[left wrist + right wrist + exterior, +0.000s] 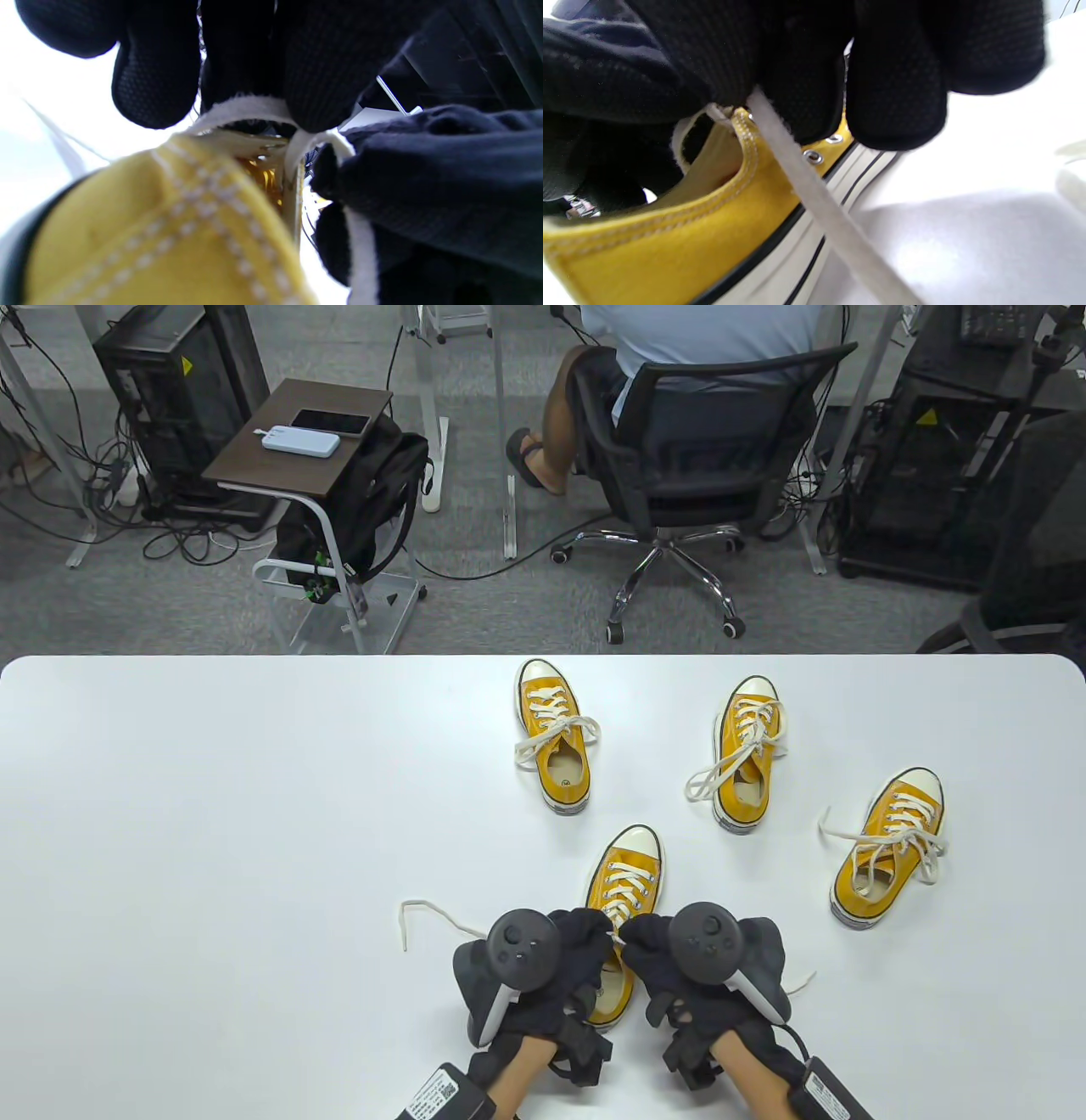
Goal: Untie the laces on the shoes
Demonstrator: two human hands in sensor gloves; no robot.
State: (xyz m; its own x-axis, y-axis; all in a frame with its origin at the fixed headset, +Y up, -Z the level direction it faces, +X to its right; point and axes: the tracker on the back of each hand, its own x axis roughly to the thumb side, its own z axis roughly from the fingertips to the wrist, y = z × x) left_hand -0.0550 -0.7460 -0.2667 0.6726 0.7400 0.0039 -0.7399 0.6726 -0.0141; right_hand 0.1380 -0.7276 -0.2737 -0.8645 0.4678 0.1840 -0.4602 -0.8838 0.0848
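Several yellow canvas shoes with white laces lie on the white table [212, 831]. The nearest shoe [626, 875] points away from me, and both gloved hands work at its lace knot. My left hand [594, 937] pinches a white lace [246, 108] above the shoe's opening. My right hand [632, 942] pinches the other lace strand [806, 186] beside the eyelets. One loose lace end [424, 912] trails left across the table. Three other shoes [553, 738] [747, 751] [889, 844] lie farther back with laces tied.
Beyond the table's far edge, a person sits on a black office chair [713, 458] facing away. A small side table [297, 441] with a phone and power bank stands at the back left. Computer towers stand on both sides.
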